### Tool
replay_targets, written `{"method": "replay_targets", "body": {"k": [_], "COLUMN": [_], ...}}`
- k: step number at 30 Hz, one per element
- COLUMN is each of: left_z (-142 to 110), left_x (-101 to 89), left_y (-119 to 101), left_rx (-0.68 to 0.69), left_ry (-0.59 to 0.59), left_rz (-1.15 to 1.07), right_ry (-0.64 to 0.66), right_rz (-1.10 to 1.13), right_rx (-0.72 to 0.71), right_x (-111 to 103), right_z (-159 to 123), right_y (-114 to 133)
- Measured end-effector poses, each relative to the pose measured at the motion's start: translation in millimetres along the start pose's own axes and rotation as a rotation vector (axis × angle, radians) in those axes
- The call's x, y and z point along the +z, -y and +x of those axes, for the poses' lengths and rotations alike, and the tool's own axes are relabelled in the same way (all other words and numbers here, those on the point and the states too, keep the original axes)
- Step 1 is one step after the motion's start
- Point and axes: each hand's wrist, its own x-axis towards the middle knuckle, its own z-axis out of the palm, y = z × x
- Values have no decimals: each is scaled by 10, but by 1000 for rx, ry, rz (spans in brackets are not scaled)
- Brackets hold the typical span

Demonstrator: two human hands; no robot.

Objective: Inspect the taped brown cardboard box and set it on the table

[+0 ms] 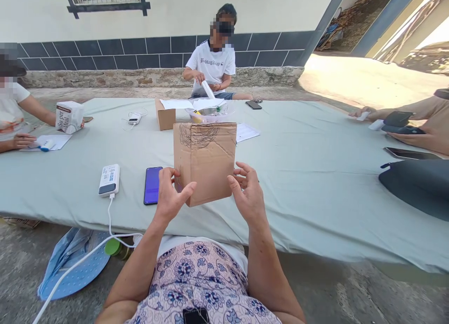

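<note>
Right in front of me a brown cardboard box (210, 167) stands upright, turned a little so that its left side shows. Dark scribbled lines run across its upper part. My left hand (171, 195) is at the lower left side, fingers against the cardboard and thumb stretched across the front. At the right edge is my right hand (248, 193), its thumb and curved fingertips touching the cardboard. The box is held between both hands; whether its base rests on the table cannot be made out. A phone with a lit blue screen (151, 186) lies beside my left hand.
A pale green cloth covers the table (308, 174). On it lie a white power bank (109, 180) with a cable, another carton (164, 115), a plastic basin (213, 114) with papers, and a dark cap (417, 183). Co-workers sit opposite, left and right.
</note>
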Motion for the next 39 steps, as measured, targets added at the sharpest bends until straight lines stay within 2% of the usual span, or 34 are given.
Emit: {"method": "replay_targets", "body": {"k": [3,6,8,11,14,16,23,29,33,39], "left_z": [-21,-38,-51,-75,-98,-107,-96,-52,-39,-48], "left_x": [-14,-36,-42,-27,11,36,33,-41,-75,-107], "left_y": [-67,-139,-173,-188,-170,-156,-150,-95,-97,-190], "left_rx": [130,272,345,412,401,372,302,278,276,294], "left_ry": [-28,-29,8,114,214,250,329,457,505,491], "left_rz": [99,243,353,442,447,449,481,464,445,462], "right_ry": [19,-65,-98,-52,26,32,-128,-258,-291,-303], "right_rz": [24,-59,-126,-219,-307,-342,-216,-103,-36,14], "right_rx": [-16,-101,-206,-353,-393,-381,-273,-232,-226,-245], "right_x": [-14,-28,-27,7,57,75,51,4,-14,0], "right_z": [31,10,-28,-83,-97,-83,-19,5,-2,-34], "right_y": [-88,-70,-2,109,152,141,80,135,193,251]}}
